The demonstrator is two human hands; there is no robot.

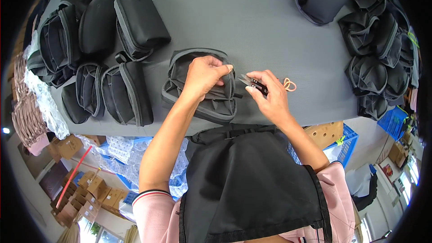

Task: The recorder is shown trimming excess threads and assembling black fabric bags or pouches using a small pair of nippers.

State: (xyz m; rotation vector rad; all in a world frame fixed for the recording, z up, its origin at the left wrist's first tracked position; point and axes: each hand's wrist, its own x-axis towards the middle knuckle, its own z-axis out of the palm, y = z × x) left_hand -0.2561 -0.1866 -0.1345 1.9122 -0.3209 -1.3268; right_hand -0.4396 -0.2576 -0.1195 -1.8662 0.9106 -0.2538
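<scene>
A black zippered pouch point(218, 110) lies open on the grey table in front of me, its mouth facing up. My left hand point(205, 75) reaches over the opening and pinches the pouch's right rim between thumb and fingers. Just right of that rim, my right hand point(270, 92) grips small black thread snips point(258, 86), blades pointing left toward the pouch. The blade tips stand slightly apart from the pouch edge. An orange-pink loop point(289, 84) shows beside the right hand's fingers. A short black tab point(238, 95) sticks out from the pouch's right side.
Several similar black pouches point(141, 15) stand at the left of the table point(252, 27). More unfinished-looking black pouches point(368, 73) are heaped along the right edge. Blue crates point(348, 144) sit below the near edge, and cardboard boxes point(96, 186) are stacked at lower left.
</scene>
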